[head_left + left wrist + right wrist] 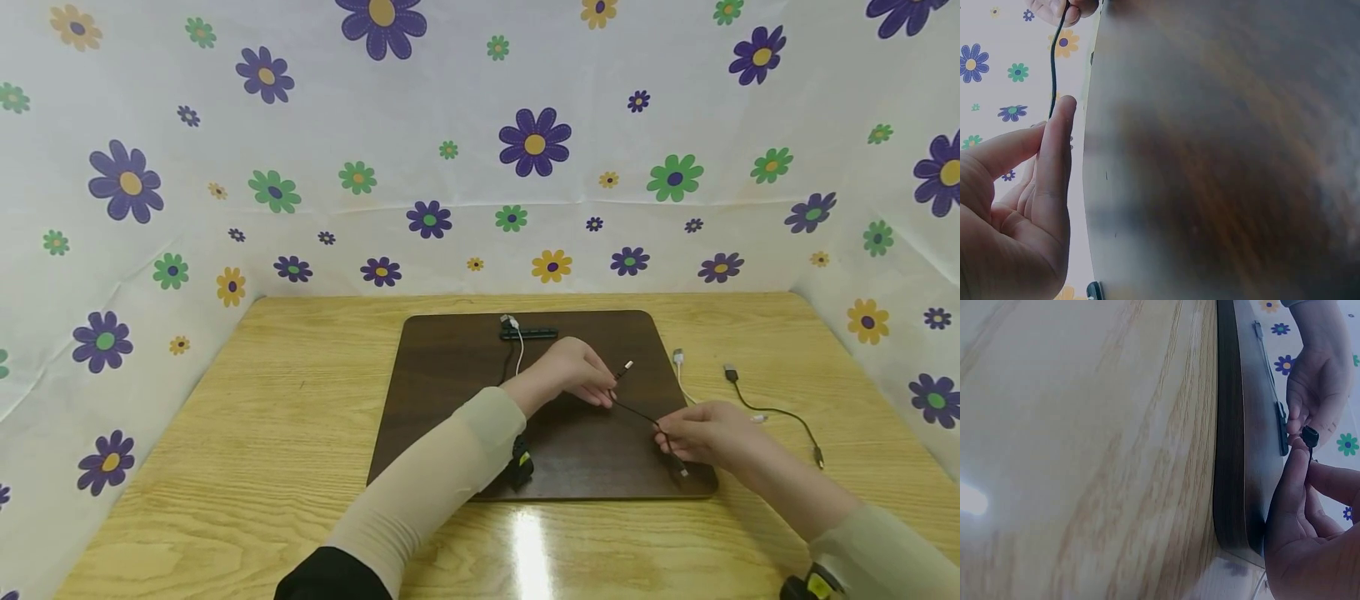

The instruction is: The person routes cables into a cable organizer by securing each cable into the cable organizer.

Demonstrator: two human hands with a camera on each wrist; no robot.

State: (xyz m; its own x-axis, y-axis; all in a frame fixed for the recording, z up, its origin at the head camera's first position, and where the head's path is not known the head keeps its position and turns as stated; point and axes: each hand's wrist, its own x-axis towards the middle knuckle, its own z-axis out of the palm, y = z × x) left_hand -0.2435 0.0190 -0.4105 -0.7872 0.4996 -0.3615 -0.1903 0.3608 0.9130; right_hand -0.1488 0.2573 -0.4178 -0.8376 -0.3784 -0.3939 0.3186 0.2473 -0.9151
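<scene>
Pinching with the left hand [573, 368] near one end of the thin black cable [636, 411], above the brown board [450, 367]; pinching with the right hand [708, 433] near the other. Might slip or kink if tugged sharply; might snag the white cable [678, 360] or dark-plugged cable [783, 412] on the counter [750, 329] if swung right.

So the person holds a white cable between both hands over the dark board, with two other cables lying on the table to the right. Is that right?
Not quite: the head view shows that the cable held between the left hand and the right hand is black, not white. The rest, including the dark board beneath, stands.
</scene>
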